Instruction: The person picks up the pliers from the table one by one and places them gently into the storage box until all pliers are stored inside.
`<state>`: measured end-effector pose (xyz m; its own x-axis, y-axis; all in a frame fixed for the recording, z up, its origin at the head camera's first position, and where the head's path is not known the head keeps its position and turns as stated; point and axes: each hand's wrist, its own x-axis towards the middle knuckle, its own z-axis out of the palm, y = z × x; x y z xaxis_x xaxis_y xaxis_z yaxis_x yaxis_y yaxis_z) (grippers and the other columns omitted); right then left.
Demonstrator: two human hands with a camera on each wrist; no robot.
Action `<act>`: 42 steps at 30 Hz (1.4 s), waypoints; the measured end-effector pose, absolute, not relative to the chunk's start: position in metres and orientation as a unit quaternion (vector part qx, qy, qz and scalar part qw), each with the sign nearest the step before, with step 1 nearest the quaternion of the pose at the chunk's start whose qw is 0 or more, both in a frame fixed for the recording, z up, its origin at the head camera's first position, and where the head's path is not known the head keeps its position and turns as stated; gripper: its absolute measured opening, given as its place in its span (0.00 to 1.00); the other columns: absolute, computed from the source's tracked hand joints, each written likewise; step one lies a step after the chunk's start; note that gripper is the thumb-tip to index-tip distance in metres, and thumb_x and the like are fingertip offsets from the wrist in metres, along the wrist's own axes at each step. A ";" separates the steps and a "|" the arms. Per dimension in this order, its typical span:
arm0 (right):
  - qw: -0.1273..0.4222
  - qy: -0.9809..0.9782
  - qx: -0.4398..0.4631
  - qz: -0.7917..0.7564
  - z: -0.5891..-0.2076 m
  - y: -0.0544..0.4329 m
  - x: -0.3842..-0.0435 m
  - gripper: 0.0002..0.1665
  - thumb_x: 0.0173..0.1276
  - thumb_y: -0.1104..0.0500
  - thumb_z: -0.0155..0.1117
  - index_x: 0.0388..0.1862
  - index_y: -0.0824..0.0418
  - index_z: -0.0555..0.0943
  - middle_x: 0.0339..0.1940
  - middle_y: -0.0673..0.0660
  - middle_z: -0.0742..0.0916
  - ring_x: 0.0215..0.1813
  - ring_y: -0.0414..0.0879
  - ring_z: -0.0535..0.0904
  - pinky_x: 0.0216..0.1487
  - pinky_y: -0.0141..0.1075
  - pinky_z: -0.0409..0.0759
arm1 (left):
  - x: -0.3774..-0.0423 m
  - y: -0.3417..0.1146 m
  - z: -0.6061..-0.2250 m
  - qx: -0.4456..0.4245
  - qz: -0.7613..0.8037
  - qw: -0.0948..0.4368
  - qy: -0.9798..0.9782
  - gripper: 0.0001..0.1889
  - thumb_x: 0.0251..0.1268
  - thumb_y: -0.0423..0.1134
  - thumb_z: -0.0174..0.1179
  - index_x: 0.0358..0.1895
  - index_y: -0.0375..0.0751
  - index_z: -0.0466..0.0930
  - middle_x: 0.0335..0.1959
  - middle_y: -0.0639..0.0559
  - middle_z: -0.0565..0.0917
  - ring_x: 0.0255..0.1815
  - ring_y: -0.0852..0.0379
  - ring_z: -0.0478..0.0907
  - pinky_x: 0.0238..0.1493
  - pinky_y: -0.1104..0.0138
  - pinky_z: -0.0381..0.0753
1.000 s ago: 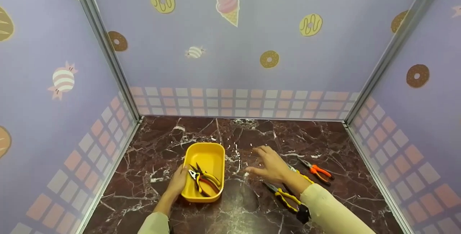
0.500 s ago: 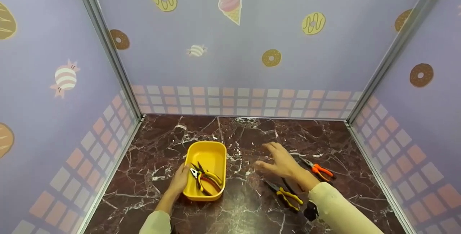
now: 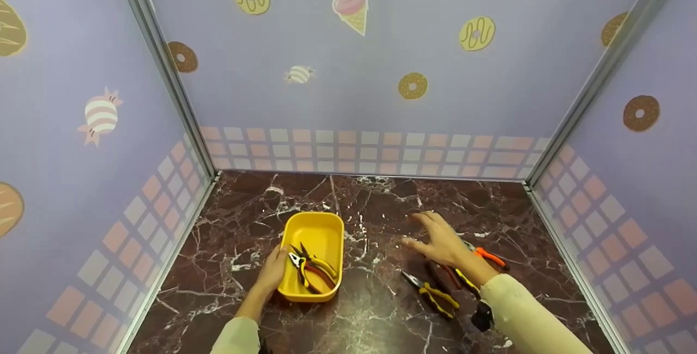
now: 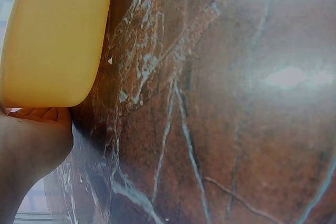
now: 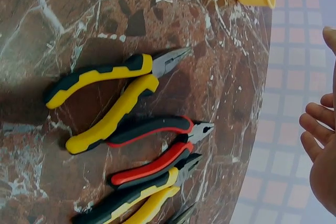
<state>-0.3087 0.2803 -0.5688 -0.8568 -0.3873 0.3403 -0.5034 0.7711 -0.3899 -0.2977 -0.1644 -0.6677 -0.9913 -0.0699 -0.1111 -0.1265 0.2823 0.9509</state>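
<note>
Lilac walls printed with sweets (image 3: 392,22) are set around a dark red marbled tabletop (image 3: 370,316). Left of centre in the frame, a yellow plastic tray (image 3: 316,229) is gripped at its side by the left hand (image 3: 271,273). At lower right, yellow-and-black needle-nose metal pliers (image 3: 427,288) are laid flat; weighty, stiff, sturdy handling is expected, best held by the grips. The right hand (image 3: 445,246) is seen empty, fingers parted.

Soft light, white glare on the marble tabletop (image 4: 283,77), hazy wrist views, faint shadows beside yellow-handled pliers (image 5: 115,107)
</note>
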 end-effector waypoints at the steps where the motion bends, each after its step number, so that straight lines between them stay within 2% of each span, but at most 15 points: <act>1: 0.123 -0.934 0.237 0.238 -0.569 0.282 -0.309 0.43 0.67 0.40 0.76 0.70 0.68 0.78 0.62 0.63 0.83 0.57 0.57 0.79 0.60 0.56 0.79 | -0.298 -0.165 -0.667 -0.061 0.596 0.023 0.800 0.28 0.91 0.46 0.38 0.81 0.30 0.61 0.75 0.29 0.71 0.72 0.35 0.70 0.77 0.43 0.62; 12: 0.113 -0.944 0.213 0.225 -0.570 0.303 -0.311 0.46 0.67 0.38 0.77 0.72 0.67 0.77 0.61 0.62 0.82 0.54 0.58 0.81 0.54 0.57 0.82 | -0.299 -0.165 -0.666 -0.058 0.585 0.021 0.809 0.28 0.90 0.44 0.39 0.81 0.28 0.59 0.78 0.28 0.67 0.78 0.30 0.62 0.80 0.40 0.56; 23: 0.108 -0.949 0.177 0.237 -0.577 0.330 -0.312 0.47 0.67 0.39 0.77 0.74 0.65 0.76 0.66 0.64 0.81 0.62 0.63 0.80 0.59 0.62 0.80 | -0.297 -0.166 -0.665 -0.062 0.584 0.026 0.809 0.30 0.91 0.46 0.38 0.81 0.27 0.57 0.78 0.27 0.65 0.79 0.30 0.60 0.80 0.40 0.55; 31: 0.109 -0.951 0.180 0.229 -0.577 0.350 -0.313 0.44 0.68 0.38 0.76 0.72 0.64 0.78 0.59 0.62 0.83 0.52 0.59 0.82 0.52 0.58 0.82 | -0.298 -0.166 -0.666 -0.059 0.586 0.019 0.808 0.30 0.90 0.45 0.40 0.81 0.26 0.58 0.78 0.27 0.66 0.79 0.30 0.61 0.80 0.40 0.55; 37: 0.121 -0.955 0.159 0.221 -0.578 0.367 -0.312 0.45 0.67 0.40 0.78 0.71 0.69 0.77 0.61 0.69 0.82 0.57 0.65 0.81 0.57 0.63 0.80 | -0.297 -0.166 -0.666 -0.059 0.583 0.021 0.810 0.30 0.91 0.46 0.39 0.81 0.27 0.58 0.78 0.27 0.65 0.79 0.29 0.60 0.80 0.40 0.55; 42: 0.111 -0.960 0.136 0.218 -0.582 0.380 -0.309 0.48 0.68 0.37 0.76 0.72 0.70 0.75 0.64 0.71 0.81 0.62 0.69 0.78 0.61 0.66 0.77 | -0.298 -0.166 -0.668 -0.055 0.584 0.018 0.809 0.29 0.91 0.45 0.39 0.81 0.26 0.59 0.78 0.27 0.66 0.79 0.30 0.61 0.80 0.40 0.55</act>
<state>-0.3088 0.3799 -0.5822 -0.9385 -0.2129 0.2719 -0.3095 0.8676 -0.3891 -0.2978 -0.1657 -0.6679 -0.9932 -0.0687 -0.0938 -0.1107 0.3108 0.9440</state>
